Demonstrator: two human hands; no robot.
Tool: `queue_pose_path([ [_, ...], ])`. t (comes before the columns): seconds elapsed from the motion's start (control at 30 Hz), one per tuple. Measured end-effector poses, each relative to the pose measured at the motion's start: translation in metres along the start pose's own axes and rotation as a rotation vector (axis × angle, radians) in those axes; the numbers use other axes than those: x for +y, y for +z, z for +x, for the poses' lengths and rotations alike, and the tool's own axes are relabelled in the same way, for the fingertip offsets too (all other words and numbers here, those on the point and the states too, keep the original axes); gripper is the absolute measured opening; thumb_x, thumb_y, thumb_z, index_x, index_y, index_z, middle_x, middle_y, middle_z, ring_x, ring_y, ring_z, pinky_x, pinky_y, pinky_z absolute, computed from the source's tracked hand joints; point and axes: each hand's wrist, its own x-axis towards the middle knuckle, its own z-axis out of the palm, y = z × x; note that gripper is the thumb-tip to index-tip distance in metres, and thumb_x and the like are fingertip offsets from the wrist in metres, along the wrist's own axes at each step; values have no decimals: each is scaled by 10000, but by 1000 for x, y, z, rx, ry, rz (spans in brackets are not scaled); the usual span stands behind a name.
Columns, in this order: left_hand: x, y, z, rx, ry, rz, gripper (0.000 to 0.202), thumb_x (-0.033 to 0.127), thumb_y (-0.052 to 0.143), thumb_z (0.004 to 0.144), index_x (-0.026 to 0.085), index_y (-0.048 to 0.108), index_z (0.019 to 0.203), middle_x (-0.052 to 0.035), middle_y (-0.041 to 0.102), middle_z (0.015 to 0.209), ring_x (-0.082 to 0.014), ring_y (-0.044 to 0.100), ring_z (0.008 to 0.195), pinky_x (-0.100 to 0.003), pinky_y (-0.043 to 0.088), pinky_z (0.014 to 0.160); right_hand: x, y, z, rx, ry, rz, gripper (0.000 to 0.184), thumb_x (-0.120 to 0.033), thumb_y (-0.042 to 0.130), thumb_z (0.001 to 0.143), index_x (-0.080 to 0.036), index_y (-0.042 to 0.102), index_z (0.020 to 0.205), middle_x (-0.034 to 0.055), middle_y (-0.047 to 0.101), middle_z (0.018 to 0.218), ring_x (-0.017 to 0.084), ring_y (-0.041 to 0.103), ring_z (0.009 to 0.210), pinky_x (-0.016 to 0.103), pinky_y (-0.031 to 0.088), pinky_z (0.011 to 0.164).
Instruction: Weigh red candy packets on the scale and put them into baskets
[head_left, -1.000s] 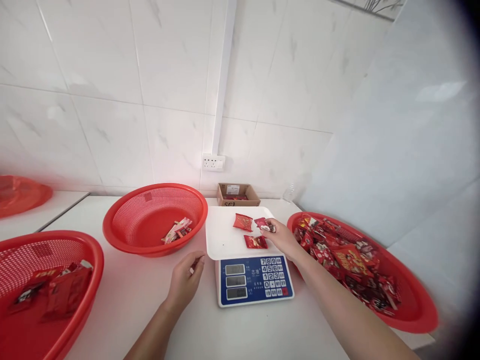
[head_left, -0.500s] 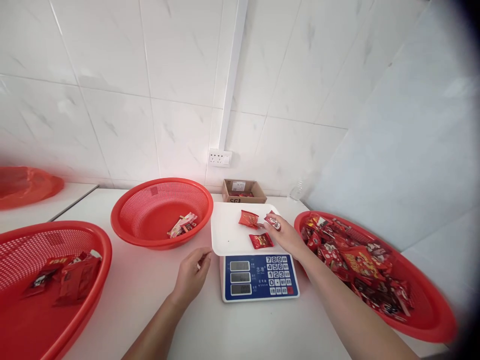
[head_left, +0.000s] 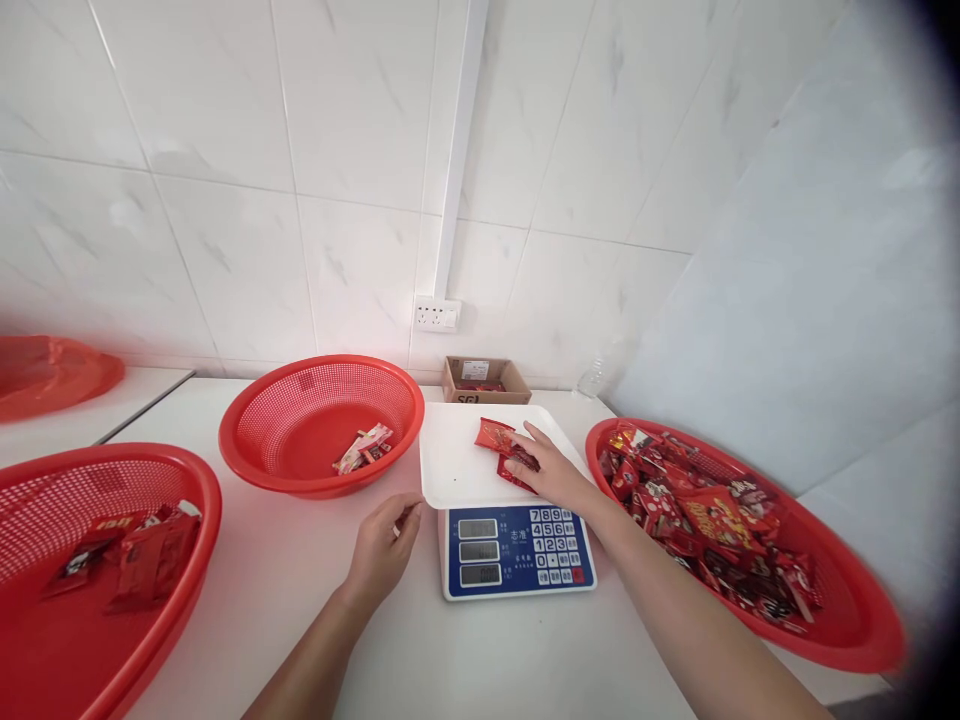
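A digital scale [head_left: 517, 560] with a blue keypad front and a white weighing tray [head_left: 454, 465] stands on the white table. Red snack packets [head_left: 491, 435] lie on the tray. My right hand [head_left: 547, 470] rests on the tray, fingers stretched flat over a couple of the packets, one of them dark-printed. My left hand [head_left: 382, 550] sits on the table by the tray's front left corner, fingers curled in with nothing visible in them.
A red basket [head_left: 840, 640] heaped with red packets is on the right. A red mesh basket [head_left: 247, 440] with a few packets stands left of the scale. Another red basket [head_left: 187, 480] is at the near left. A small cardboard box [head_left: 484, 380] sits against the tiled wall.
My right hand, which held a dark-printed packet above the tray's right side, has come down flat onto the packets on the tray. My left hand has barely moved.
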Motion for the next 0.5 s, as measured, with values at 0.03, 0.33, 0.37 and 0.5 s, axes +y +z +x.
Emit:
queue_pose_path([
  [0.03,0,0,0,4,1,0,219,307,459,878,182,638,892,-17,669,733,-132,593,618,-227,487,587,-3,2,2,-25,9,-39,651,-546,479,831,-256,374,1404,96,121,1539,255,127,1402,462,174,1122],
  [0.33,-3,-1,0,58,20,-1,196,285,471,870,185,639,882,-15,671,727,-125,595,599,-219,485,565,-32,19,7,-129,-25,-186,638,-628,350,857,-328,327,1419,51,102,1545,324,30,1404,625,118,1072],
  [0.37,-3,-2,0,66,21,1,193,283,472,870,185,638,878,-13,669,725,-124,597,600,-218,486,571,-33,16,4,-98,-35,-171,622,-611,344,866,-316,345,1413,59,126,1541,319,48,1404,620,130,1074],
  [0.5,-6,-1,0,84,17,-10,180,277,484,872,184,637,887,-8,669,742,-122,614,631,-215,491,600,-23,-14,-17,150,-73,-78,579,-538,340,878,-214,464,1341,87,291,1489,246,201,1384,456,199,1124],
])
